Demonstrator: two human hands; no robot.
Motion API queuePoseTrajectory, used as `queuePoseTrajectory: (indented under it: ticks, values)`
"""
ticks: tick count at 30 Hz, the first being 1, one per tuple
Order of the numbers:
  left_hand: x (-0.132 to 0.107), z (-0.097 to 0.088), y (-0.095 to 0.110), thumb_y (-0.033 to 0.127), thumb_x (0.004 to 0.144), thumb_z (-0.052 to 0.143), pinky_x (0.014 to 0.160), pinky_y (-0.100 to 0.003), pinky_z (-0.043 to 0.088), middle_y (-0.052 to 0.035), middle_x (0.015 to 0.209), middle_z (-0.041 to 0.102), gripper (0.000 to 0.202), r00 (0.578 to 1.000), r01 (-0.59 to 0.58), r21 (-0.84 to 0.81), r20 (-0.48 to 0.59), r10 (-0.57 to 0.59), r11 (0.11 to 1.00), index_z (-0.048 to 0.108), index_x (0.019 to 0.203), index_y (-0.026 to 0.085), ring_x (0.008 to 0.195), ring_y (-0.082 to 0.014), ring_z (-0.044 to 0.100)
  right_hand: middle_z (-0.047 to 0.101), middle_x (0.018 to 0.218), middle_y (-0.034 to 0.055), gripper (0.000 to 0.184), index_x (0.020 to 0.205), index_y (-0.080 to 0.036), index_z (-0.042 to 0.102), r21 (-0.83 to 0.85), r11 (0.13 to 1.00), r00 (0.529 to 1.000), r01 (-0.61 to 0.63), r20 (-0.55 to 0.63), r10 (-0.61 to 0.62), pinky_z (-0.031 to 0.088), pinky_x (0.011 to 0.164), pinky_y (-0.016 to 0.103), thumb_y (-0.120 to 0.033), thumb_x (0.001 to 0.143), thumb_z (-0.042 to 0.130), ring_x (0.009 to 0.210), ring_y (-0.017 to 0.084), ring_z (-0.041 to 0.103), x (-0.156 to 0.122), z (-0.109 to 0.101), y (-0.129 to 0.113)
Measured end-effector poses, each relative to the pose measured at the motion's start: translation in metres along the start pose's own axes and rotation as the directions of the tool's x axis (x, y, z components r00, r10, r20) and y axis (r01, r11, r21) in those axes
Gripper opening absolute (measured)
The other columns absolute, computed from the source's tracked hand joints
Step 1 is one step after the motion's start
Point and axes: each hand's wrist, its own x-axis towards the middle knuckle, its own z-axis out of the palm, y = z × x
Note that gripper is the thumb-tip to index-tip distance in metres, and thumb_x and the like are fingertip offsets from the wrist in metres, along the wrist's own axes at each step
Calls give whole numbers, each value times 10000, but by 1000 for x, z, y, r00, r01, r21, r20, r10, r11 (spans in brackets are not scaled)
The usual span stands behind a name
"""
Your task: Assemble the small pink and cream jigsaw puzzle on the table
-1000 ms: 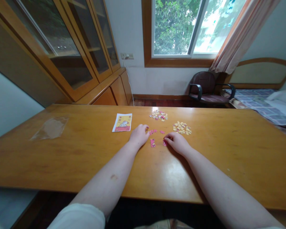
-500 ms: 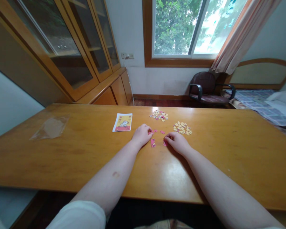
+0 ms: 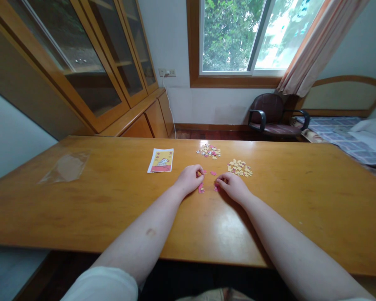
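My left hand (image 3: 189,179) rests on the wooden table (image 3: 113,200), fingers curled and pinching a small pink puzzle piece beside a joined pink strip (image 3: 201,188). My right hand (image 3: 233,187) lies close by with its fingertips pressed together on another pink piece (image 3: 216,188). A loose pink piece (image 3: 213,173) sits just beyond the hands. Two heaps of puzzle pieces lie further back: a mixed pink and yellow heap (image 3: 209,151) and a yellow heap (image 3: 239,168). The reference picture card (image 3: 161,161) lies to the left of my left hand.
A clear plastic bag (image 3: 65,168) lies flat at the table's far left. Glass-fronted wooden cabinets (image 3: 106,67) stand behind on the left. A dark armchair (image 3: 271,117) and a bed (image 3: 347,133) are beyond the table, under the window.
My left hand has slid right and slightly nearer, over the loose pink pieces toward the joined strip, and its fingers have curled. My right hand has stayed in place.
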Motion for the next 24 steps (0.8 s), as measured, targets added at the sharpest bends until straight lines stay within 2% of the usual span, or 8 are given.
queuePoseTrajectory:
  ticks: [4, 6, 12, 16, 21, 24]
  values:
    - [-4, -1, 4, 199, 777, 587, 682, -273, 455, -22, 817, 683, 86, 995, -91, 7, 33, 91, 996, 648, 837, 189, 745, -169, 602, 679, 821, 46, 146, 877, -199, 730, 32, 997, 997, 69, -42, -67, 425, 734, 276, -276, 842, 611, 781, 171, 580, -1, 2, -3]
    - [-5, -1, 7, 194, 780, 591, 707, -277, 458, -22, 820, 686, 83, 985, -156, 13, 73, 155, 988, 656, 832, 190, 757, -170, 604, 678, 825, 48, 150, 906, -200, 728, 51, 994, 996, 93, -23, -92, 429, 737, 279, -275, 840, 616, 781, 171, 581, -2, 2, -5]
    - [-6, 5, 9, 194, 824, 586, 776, -290, 463, -17, 840, 706, 110, 946, -301, -20, 118, 301, 953, 689, 865, 200, 787, -164, 608, 664, 724, 28, 196, 804, -196, 717, 134, 989, 994, 59, 80, -70, 421, 665, 279, -338, 852, 591, 681, 163, 575, -4, 4, -7]
    - [-6, 7, 8, 206, 843, 581, 789, -293, 472, -24, 851, 701, 129, 945, -304, -54, 112, 308, 951, 694, 905, 193, 792, -161, 607, 673, 703, 32, 248, 770, -184, 701, 227, 974, 994, 14, 101, -38, 433, 639, 275, -381, 854, 577, 649, 161, 588, -4, 5, -5]
    - [-7, 7, 10, 269, 863, 581, 793, -290, 486, -38, 945, 692, 225, 972, -216, -107, 67, 224, 970, 673, 1052, 191, 796, -155, 605, 663, 651, 26, 311, 768, -179, 697, 331, 943, 999, -5, 45, -10, 443, 613, 272, -453, 846, 572, 601, 155, 575, -4, 4, -5]
    - [-7, 5, 12, 324, 890, 543, 767, -295, 484, -38, 883, 680, 221, 981, -165, -81, 93, 172, 983, 687, 981, 183, 773, -163, 598, 649, 623, 16, 324, 754, -185, 694, 352, 936, 1000, -12, -13, 18, 432, 608, 268, -474, 831, 570, 599, 154, 560, -4, 2, -6]
